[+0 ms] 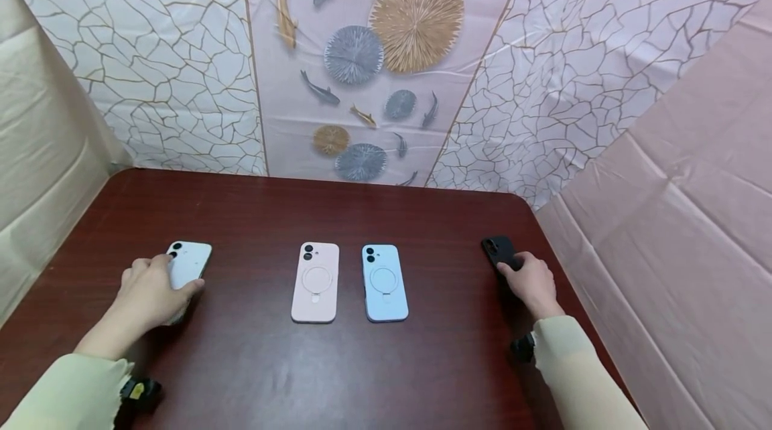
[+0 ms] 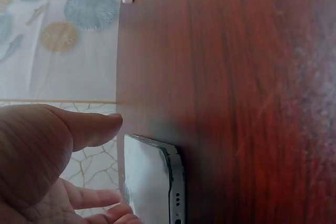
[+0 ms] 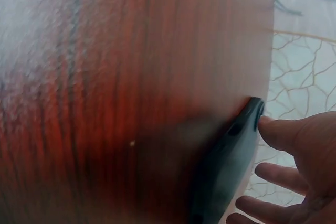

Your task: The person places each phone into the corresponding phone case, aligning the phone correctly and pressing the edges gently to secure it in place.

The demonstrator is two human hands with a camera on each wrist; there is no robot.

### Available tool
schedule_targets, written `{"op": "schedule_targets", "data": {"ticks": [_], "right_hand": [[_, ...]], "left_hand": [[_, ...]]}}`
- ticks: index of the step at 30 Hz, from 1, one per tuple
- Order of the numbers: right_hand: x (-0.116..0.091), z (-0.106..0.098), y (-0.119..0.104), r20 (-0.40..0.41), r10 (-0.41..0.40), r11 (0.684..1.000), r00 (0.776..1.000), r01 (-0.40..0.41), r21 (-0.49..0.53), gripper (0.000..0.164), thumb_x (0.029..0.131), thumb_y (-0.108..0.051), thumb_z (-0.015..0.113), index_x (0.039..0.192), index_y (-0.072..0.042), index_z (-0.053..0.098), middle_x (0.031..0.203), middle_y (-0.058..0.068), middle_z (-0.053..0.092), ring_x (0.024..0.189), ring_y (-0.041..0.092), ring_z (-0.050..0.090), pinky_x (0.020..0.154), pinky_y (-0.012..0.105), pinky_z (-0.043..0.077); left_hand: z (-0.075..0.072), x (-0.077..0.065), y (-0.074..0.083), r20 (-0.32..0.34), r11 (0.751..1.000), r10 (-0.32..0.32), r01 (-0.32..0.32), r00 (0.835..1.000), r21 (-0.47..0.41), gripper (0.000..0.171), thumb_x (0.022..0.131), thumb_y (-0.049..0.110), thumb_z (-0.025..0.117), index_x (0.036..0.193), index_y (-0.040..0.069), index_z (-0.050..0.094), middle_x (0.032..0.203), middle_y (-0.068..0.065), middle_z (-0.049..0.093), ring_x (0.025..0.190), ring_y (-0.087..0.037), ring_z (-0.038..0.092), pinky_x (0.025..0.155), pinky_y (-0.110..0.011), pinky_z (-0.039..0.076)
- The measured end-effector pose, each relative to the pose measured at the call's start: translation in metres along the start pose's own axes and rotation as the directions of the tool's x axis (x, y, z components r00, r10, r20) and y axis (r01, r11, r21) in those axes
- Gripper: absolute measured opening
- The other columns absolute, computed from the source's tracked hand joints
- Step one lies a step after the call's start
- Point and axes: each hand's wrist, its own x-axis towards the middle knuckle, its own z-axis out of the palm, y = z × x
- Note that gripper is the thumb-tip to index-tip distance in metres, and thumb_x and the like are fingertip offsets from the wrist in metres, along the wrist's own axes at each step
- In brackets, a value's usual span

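At the left, a white phone (image 1: 188, 264) lies back up, and my left hand (image 1: 143, 293) reaches over its left and lower part. In the left wrist view, the thumb stands apart from this phone (image 2: 149, 179), with the other fingertips close to its back. A black phone (image 1: 502, 252) is at the right, partly covered by my right hand (image 1: 532, 282). The right wrist view shows the thumb at an edge of the black phone (image 3: 223, 166), the other fingers spread beside it; contact is hard to tell. Between the hands lie a pink phone (image 1: 315, 282) and a light blue phone (image 1: 384, 282), both with ring stands.
All the phones are on a dark reddish-brown table (image 1: 338, 376) with rounded far corners. Patterned cloth (image 1: 356, 115) hangs behind it, and plain cloth (image 1: 681, 249) borders the right side. Each forearm has a dark wrist device, one (image 1: 141, 391) at the left sleeve.
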Motion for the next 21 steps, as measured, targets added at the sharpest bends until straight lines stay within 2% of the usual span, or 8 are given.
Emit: {"op": "schedule_targets", "data": {"ticks": [4, 6, 9, 12, 17, 21], "right_hand": [[0.003, 0.003, 0.005, 0.017, 0.012, 1.000, 1.000, -0.012, 0.000, 0.055, 0.093, -0.038, 0.063, 0.127, 0.004, 0.054, 0.124, 0.029, 0.054, 0.108, 0.045, 0.052, 0.088, 0.057, 0.043], [0.005, 0.005, 0.006, 0.017, 0.027, 1.000, 0.999, -0.027, 0.000, 0.058, 0.092, -0.039, 0.064, 0.129, 0.005, 0.052, 0.127, 0.029, 0.053, 0.110, 0.045, 0.051, 0.090, 0.057, 0.042], [0.007, 0.007, 0.007, 0.033, 0.047, 0.999, 0.998, -0.047, -0.006, 0.067, 0.091, -0.041, 0.065, 0.135, 0.006, 0.046, 0.131, 0.030, 0.050, 0.114, 0.046, 0.049, 0.093, 0.057, 0.040], [0.008, 0.008, 0.006, 0.074, 0.053, 0.998, 0.996, -0.051, -0.027, 0.074, 0.091, -0.044, 0.065, 0.135, 0.012, 0.043, 0.131, 0.034, 0.047, 0.114, 0.048, 0.048, 0.094, 0.057, 0.040], [0.009, 0.001, -0.001, 0.122, 0.031, 0.997, 0.992, -0.022, -0.073, 0.063, 0.090, -0.039, 0.066, 0.120, 0.015, 0.053, 0.114, 0.036, 0.055, 0.096, 0.046, 0.056, 0.083, 0.055, 0.046], [0.010, -0.009, -0.006, 0.165, 0.029, 0.998, 0.986, -0.020, -0.059, 0.050, 0.089, -0.036, 0.068, 0.103, 0.012, 0.060, 0.092, 0.027, 0.060, 0.077, 0.036, 0.056, 0.069, 0.048, 0.047]], "left_hand": [[0.000, 0.007, -0.007, 0.024, 0.999, 0.012, -0.013, 1.000, 0.050, 0.083, 0.081, 0.038, 0.074, 0.120, -0.026, 0.038, 0.102, -0.042, 0.044, 0.094, -0.054, 0.036, 0.077, -0.058, 0.031], [-0.001, 0.011, -0.010, 0.036, 0.998, 0.007, -0.009, 0.999, 0.059, 0.083, 0.079, 0.039, 0.077, 0.114, -0.026, 0.040, 0.097, -0.040, 0.045, 0.091, -0.052, 0.038, 0.076, -0.056, 0.032], [-0.006, 0.015, -0.014, 0.060, 0.998, -0.017, 0.014, 0.998, 0.055, 0.086, 0.073, 0.041, 0.081, 0.108, -0.026, 0.039, 0.090, -0.037, 0.044, 0.086, -0.050, 0.042, 0.071, -0.054, 0.037], [-0.013, 0.017, -0.018, 0.114, 0.997, -0.053, 0.046, 0.992, 0.062, 0.095, 0.069, 0.047, 0.083, 0.106, -0.027, 0.037, 0.088, -0.037, 0.043, 0.083, -0.051, 0.046, 0.067, -0.053, 0.041], [-0.023, 0.023, -0.019, 0.233, 0.992, -0.108, 0.090, 0.966, 0.088, 0.104, 0.067, 0.055, 0.082, 0.107, -0.029, 0.035, 0.088, -0.038, 0.045, 0.083, -0.050, 0.049, 0.067, -0.051, 0.044], [-0.028, 0.032, -0.013, 0.313, 0.989, -0.123, 0.092, 0.942, 0.112, 0.103, 0.068, 0.056, 0.081, 0.108, -0.029, 0.039, 0.093, -0.037, 0.050, 0.085, -0.045, 0.050, 0.067, -0.048, 0.047]]}}
